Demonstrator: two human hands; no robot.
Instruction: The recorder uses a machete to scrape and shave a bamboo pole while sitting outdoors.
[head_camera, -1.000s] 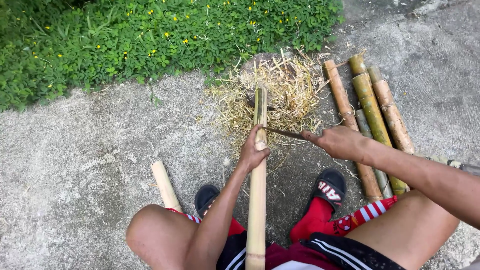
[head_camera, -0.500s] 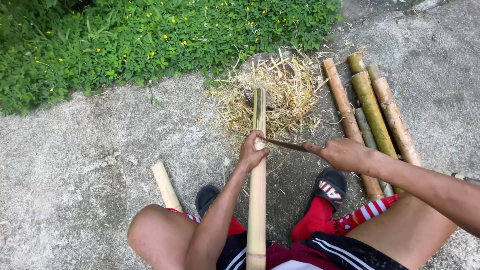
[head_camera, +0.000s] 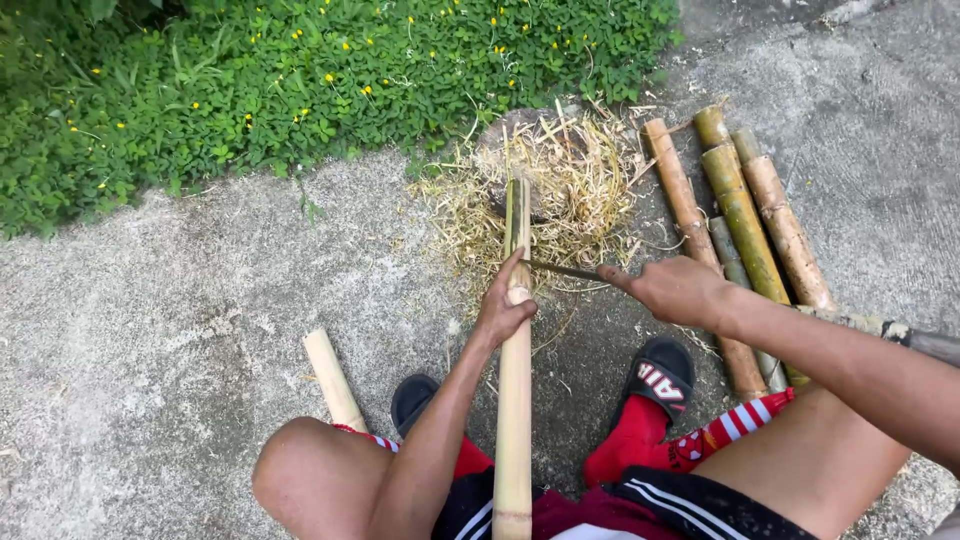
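Note:
A long pale bamboo pole (head_camera: 515, 400) runs from between my knees out to a flat stone (head_camera: 530, 165) covered in shavings. My left hand (head_camera: 505, 305) grips the pole about midway, fingers wrapped round it. My right hand (head_camera: 675, 290) holds the handle of a dark-bladed knife (head_camera: 562, 269). The blade lies across the pole just above my left hand, edge against the bamboo.
Several bamboo lengths (head_camera: 745, 220) lie side by side on the right. A short pale bamboo piece (head_camera: 333, 378) rests on the concrete by my left knee. Dry straw-like shavings (head_camera: 570, 200) pile around the stone. Green plants with yellow flowers (head_camera: 300, 90) border the concrete.
The knife blade and my right hand have shifted slightly down the pole toward my left hand. My left hand keeps its grip.

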